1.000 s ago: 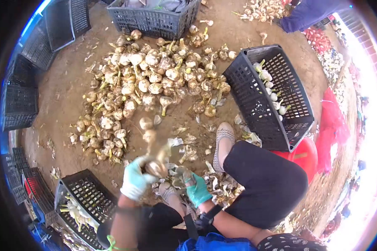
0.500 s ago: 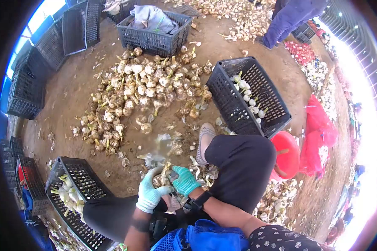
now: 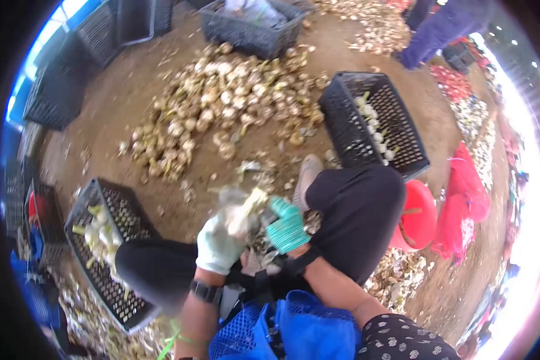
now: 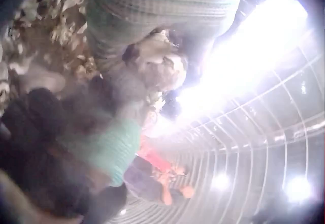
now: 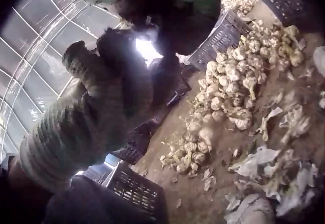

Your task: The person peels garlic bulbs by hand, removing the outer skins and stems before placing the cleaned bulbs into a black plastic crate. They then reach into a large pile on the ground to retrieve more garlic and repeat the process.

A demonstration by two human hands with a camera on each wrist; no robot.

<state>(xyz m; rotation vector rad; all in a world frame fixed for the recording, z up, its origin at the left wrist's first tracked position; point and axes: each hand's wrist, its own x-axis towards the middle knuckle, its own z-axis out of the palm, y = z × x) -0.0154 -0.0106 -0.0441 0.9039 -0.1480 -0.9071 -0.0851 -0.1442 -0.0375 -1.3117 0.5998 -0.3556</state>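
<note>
The left hand (image 3: 219, 243), in a pale glove, grips a whitish garlic bulb (image 3: 240, 223), blurred in the head view, above the lap. The bulb (image 4: 165, 67) shows between gloved fingers in the left wrist view. Close at its right is the right hand (image 3: 287, 228), in a green glove, fingers bent toward the bulb with a dark patch at their tips; whether they hold anything is unclear. In the right wrist view the right hand (image 5: 177, 6) is dark at the top, and the left hand (image 5: 84, 125) hides the bulb.
A heap of unpeeled garlic (image 3: 222, 99) lies ahead. Black crates holding white bulbs stand at the right (image 3: 351, 129) and lower left (image 3: 81, 240). A red bucket (image 3: 419, 210) sits beside the right knee. Another person's legs (image 3: 441, 33) are at the back right.
Since one second ago, the hands have come together at the bulb, which looks whiter now. The head view has shifted, and the loose bulbs blurred near the left hand earlier are lying at the heap's edge.
</note>
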